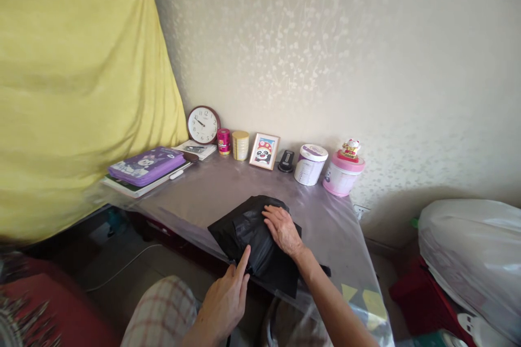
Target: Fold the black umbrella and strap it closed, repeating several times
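Note:
A black bag, rounded over something hidden inside, lies at the near edge of the table with its flat corners spread out. My left hand is at the bag's near edge, index finger stretched along the black material. Its other fingers are curled in and seem to grip the edge, partly out of sight. On top of the bulge rests my right hand, palm down, its fingers stretched out flat. A short black piece shows under my right forearm.
Along the wall stand a clock, a pink can, a yellow-lidded can, a picture frame, a black device, a white tub and a pink tub topped by a cat figurine. A purple case lies left.

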Tool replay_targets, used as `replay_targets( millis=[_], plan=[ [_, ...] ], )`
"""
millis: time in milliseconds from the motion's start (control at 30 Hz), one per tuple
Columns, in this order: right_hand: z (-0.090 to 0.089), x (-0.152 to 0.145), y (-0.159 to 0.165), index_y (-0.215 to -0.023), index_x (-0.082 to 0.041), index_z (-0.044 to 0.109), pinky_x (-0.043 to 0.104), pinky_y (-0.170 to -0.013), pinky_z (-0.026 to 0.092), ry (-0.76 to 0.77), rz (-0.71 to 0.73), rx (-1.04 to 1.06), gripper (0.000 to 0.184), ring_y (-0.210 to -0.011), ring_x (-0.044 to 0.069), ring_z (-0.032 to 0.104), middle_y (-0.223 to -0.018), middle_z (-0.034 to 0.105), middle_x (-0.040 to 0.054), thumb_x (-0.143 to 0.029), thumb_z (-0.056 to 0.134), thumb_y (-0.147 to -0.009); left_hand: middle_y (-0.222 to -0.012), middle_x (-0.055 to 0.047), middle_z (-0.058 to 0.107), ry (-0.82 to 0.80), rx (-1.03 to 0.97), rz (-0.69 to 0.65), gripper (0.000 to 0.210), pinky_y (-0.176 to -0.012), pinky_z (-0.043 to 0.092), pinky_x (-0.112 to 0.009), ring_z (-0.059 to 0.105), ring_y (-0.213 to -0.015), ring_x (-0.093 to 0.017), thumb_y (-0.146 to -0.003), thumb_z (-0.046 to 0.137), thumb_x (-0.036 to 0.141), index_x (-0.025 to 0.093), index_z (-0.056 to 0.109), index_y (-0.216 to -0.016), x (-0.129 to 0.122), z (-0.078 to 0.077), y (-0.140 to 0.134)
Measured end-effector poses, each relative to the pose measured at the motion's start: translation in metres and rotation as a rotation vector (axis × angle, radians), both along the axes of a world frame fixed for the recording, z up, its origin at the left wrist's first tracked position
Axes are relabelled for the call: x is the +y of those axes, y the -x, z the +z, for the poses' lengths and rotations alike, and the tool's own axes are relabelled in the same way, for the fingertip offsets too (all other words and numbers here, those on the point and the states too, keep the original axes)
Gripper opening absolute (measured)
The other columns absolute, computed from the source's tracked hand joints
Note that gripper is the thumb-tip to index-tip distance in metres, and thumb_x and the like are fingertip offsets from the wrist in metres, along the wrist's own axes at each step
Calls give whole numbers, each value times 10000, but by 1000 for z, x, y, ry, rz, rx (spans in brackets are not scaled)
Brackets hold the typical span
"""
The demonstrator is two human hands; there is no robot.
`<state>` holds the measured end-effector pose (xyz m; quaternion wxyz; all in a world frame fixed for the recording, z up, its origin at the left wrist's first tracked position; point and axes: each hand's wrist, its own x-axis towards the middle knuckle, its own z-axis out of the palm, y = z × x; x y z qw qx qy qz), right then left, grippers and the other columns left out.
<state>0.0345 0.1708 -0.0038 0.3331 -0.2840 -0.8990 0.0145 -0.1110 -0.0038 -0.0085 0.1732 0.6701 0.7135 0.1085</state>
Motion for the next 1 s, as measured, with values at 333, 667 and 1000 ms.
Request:
replay_targets(
  millis=[333, 667, 1000],
  plan=[
    [5, 1, 10, -1124, -216, 612, 410, -1027, 354, -4, 78, -25, 272, -1159, 185, 521, -1150, 643, 68, -243, 424, -930, -1133, -142, 589, -29, -82, 3, 529, -802, 463, -307, 599, -1016, -224, -943, 205, 250, 183, 93, -1455, -1, -5, 2],
    [11, 21, -59, -1027, -210, 633, 352, -856, 484, 249, -366, 122, 282, -949, 207, 631, -1005, 680, 71, -235, 391, -883, -1200, -154, 570, -47, -167, 10, 524, -865, 447, -334, 565, -1095, -228, -939, 202, 263, 170, 133, -1450, -3, -4, 3],
    [-15, -24, -103, -1003, -262, 633, 294, -702, 521, 487, -395, 63, 265, -819, 200, 683, -889, 723, 24, -287, 407, -865, -1252, -107, 561, -130, -501, 33, 537, -930, 417, -337, 546, -1120, -200, -924, 260, 391, 202, 231, -1425, 0, -9, 18]
  ],
)
